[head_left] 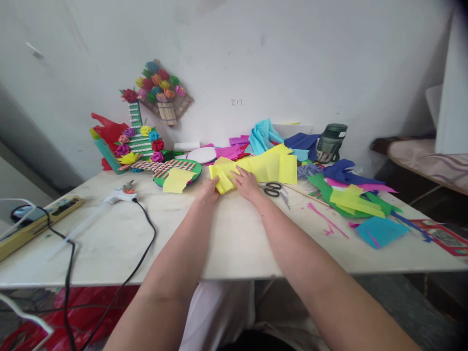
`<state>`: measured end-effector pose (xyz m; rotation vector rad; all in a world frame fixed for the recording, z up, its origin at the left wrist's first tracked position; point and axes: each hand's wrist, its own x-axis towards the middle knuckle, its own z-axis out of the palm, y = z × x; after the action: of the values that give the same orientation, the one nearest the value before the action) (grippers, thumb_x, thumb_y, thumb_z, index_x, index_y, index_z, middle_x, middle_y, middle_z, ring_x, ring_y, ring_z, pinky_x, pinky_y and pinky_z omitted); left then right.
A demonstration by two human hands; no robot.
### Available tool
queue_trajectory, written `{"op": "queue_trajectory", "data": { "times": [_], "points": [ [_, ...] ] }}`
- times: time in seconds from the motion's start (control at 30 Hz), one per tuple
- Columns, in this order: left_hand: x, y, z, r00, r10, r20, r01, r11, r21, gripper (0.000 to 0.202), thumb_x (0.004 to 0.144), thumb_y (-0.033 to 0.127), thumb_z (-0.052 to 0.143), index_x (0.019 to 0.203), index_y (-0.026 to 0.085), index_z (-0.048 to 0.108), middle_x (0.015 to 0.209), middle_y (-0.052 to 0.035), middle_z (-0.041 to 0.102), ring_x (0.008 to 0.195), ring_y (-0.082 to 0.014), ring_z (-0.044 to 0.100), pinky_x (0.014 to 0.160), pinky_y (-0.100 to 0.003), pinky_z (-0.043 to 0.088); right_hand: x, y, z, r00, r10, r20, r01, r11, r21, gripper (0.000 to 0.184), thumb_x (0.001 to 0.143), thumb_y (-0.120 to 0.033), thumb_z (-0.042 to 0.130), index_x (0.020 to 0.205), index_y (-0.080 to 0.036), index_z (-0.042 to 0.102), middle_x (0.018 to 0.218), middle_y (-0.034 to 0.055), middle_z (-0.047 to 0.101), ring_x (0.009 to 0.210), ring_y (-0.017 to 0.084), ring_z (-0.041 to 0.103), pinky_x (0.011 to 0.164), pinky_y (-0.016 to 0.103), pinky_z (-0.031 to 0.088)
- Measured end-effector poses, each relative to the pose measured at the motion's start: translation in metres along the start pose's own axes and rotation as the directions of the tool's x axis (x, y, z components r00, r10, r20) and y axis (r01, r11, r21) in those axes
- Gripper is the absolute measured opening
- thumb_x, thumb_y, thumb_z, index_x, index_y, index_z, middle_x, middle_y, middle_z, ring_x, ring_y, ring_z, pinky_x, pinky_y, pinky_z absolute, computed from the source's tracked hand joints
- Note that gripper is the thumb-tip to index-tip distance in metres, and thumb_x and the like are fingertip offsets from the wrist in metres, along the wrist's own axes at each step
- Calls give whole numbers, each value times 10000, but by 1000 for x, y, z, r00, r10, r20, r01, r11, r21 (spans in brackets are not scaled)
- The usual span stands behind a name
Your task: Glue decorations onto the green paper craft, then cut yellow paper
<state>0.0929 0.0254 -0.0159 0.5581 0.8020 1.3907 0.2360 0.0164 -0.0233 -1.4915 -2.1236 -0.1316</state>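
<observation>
A long piece of yellow crepe paper (268, 168) lies across the middle of the table, with folds at its left end. My left hand (209, 189) is closed on that folded end, its fingertips partly hidden. Flat on the paper just to the right rests my right hand (246, 184), fingers stretched out and somewhat apart. Close to the right wrist are black-handled scissors (272, 189), their blades partly covered. A smaller yellow paper piece (178, 180) lies left of my hands, on a green guitar-shaped craft (161, 168).
A glue gun (122, 195) with a black cord and a power strip (40, 224) occupy the left side. Coloured paper scraps (354, 200), a blue paper square (382, 232) and a dark green bottle (331, 142) are on the right. A paper flower bouquet (164, 92) leans against the wall.
</observation>
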Motion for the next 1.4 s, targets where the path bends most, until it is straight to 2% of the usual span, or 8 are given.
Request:
{"op": "queue_trajectory", "data": {
  "times": [0.17, 0.37, 0.5, 0.63, 0.8, 0.93, 1.23, 1.4],
  "points": [
    [2, -1, -2, 1000, 15, 17, -15, 1000, 12, 336, 830, 84, 454, 1151, 100, 552, 1105, -160, 628, 1018, -254, 605, 922, -401, 463, 0, -2, -3, 991, -62, -120, 67, 997, 44, 376, 891, -259, 405, 1232, -221, 559, 1379, 68, 430, 1202, 219, 444, 1003, 381, 324],
    [0, -2, 0, 1000, 16, 22, -17, 999, 41, 264, 817, 67, 473, 1053, 93, 588, 916, -134, 669, 860, -225, 655, 857, -381, 499, -2, -12, -7, 971, -197, -136, 202, 979, 19, 355, 869, -250, 449, 1197, -252, 584, 1426, 57, 361, 1272, 249, 348, 1010, 442, 283],
    [-2, -2, 1, 999, 28, 22, -30, 998, 59, 194, 823, 60, 455, 947, 85, 602, 827, -112, 666, 785, -203, 660, 833, -371, 509, -2, -14, -12, 968, -189, -165, 194, 981, 14, 369, 861, -260, 456, 1208, -219, 574, 1414, 71, 380, 1257, 248, 361, 1014, 434, 273],
    [-2, -2, 1, 999, 44, -10, -43, 997, 69, 152, 819, 45, 451, 881, 82, 585, 761, -91, 655, 712, -188, 658, 787, -361, 524, -5, -17, -14, 969, -217, -117, 219, 976, 7, 390, 829, -203, 470, 1206, -205, 570, 1375, 55, 440, 1263, 241, 354, 1033, 445, 241],
    [3, -3, 1, 998, 56, -23, -55, 998, 41, 148, 804, 7, 452, 823, 96, 570, 643, -47, 625, 665, -154, 650, 717, -281, 532, -9, -31, -11, 953, -303, -11, 303, 953, -19, 432, 845, -139, 395, 1253, -210, 516, 1335, 27, 491, 1291, 206, 334, 1068, 458, 170],
    [6, -4, 1, 998, 48, -46, -47, 999, 9, 170, 793, -16, 449, 801, 107, 567, 621, -35, 613, 639, -132, 641, 672, -232, 524, -12, -38, -6, 957, -281, 67, 283, 959, -25, 435, 885, -145, 342, 1299, -199, 463, 1356, 38, 466, 1304, 203, 323, 1070, 448, 175],
    [9, -6, 2, 998, 27, -51, -29, 999, -40, 192, 779, -29, 445, 831, 100, 577, 659, -47, 615, 714, -150, 647, 697, -239, 521, -11, -42, -4, 977, -210, 24, 209, 977, 30, 458, 845, -103, 379, 1292, -155, 462, 1309, 77, 514, 1271, 202, 375, 1067, 422, 189],
    [11, -6, 3, 996, 2, -92, -6, 999, -49, 202, 797, -12, 427, 822, 127, 572, 664, -37, 606, 708, -141, 642, 714, -242, 515, -14, -46, -7, 967, -253, 10, 252, 965, 69, 478, 790, -146, 461, 1268, -134, 474, 1297, 101, 519, 1264, 235, 381, 1090, 440, 139]
  ]
}}
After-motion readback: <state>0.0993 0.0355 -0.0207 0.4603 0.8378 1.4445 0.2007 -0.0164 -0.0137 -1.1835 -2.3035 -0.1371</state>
